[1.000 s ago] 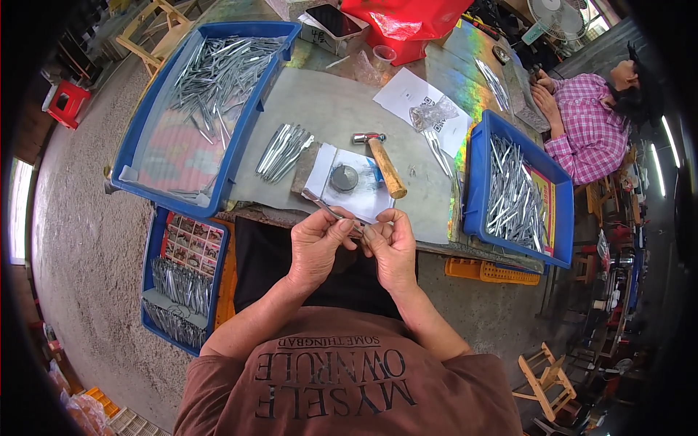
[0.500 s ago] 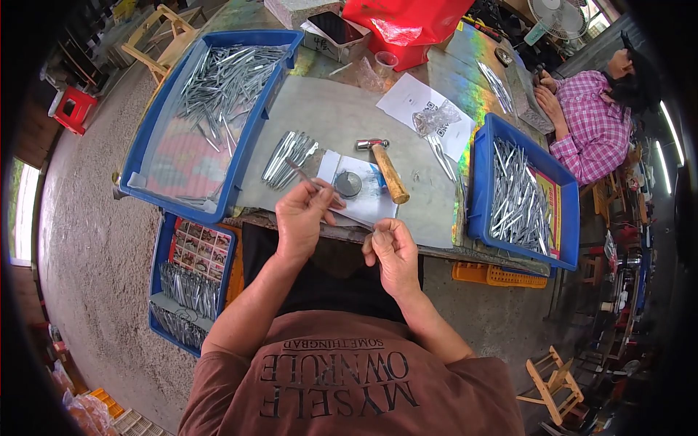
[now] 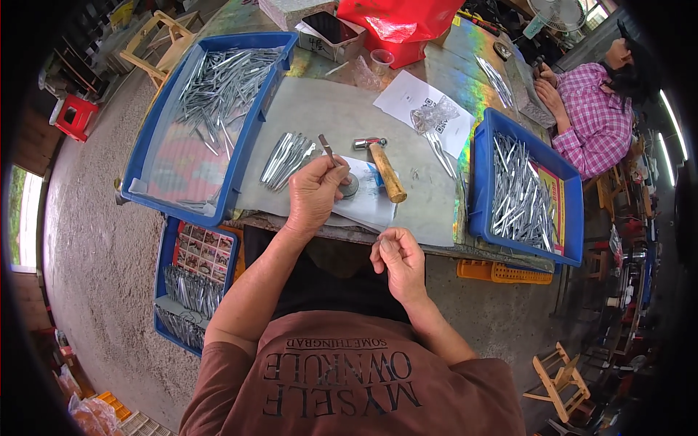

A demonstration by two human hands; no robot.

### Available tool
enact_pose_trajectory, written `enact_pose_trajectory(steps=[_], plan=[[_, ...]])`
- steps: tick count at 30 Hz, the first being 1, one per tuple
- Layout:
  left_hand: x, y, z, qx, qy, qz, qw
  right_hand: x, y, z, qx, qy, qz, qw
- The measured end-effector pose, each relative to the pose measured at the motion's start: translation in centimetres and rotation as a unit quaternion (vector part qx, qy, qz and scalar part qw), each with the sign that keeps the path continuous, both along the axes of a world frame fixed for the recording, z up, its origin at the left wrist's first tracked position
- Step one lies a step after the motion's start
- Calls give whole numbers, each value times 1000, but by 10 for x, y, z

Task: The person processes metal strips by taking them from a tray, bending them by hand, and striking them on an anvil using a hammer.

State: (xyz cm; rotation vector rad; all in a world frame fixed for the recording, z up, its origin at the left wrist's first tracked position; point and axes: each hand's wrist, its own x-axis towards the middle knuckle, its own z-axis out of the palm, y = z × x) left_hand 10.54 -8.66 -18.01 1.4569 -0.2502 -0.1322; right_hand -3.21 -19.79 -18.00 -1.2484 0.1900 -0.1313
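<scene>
My left hand (image 3: pixel 314 195) is closed around a thin, flat metal strip (image 3: pixel 326 147), dark and brownish, whose end points up and away from me. Just beyond its fingers lies a round grey metal disc (image 3: pixel 350 187), partly covered by the hand, on white paper (image 3: pixel 367 207). My right hand (image 3: pixel 402 263) is held at the table's front edge with thumb and fingers pinched together; whatever is in them is too small or hidden. A ball-headed hammer with a wooden handle (image 3: pixel 387 174) rests beside the disc. Left of it, several slim silvery metal pieces (image 3: pixel 288 161) lie in a row.
Blue trays with many metal pieces stand at left (image 3: pixel 131 171) and right (image 3: pixel 574 218); another blue tray (image 3: pixel 161 291) is lower left. A red bag (image 3: pixel 392 29), a box with a phone (image 3: pixel 331 36) and a plastic cup (image 3: pixel 381 61) are at the back. A co-worker (image 3: pixel 592 120) sits far right.
My left hand has moved slightly right and turned, so the strip stands more steeply and the hand covers part of the disc. My right hand has shifted slightly right and down, away from the left.
</scene>
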Motion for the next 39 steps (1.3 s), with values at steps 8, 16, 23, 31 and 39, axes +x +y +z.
enact_pose_trajectory(steps=[8, 16, 23, 31, 39], plan=[[0, -1, 0, 19, -12, -7, 1000, -1, -2, -1, -8, -1, 0, 1000], [-2, -1, 4, 52, -31, 4, 998, -1, -11, 11, -18, -17, -14, 1000], [1, 4, 5, 163, -234, -17, 958, 61, -55, 30, -272, -48, -106, 955], [2, 1, 5, 166, -285, -49, 943, 102, -54, 40, -292, 200, 70, 933], [3, 0, 5, 151, -308, -42, 938, 75, -57, 61, -55, 92, 64, 992]])
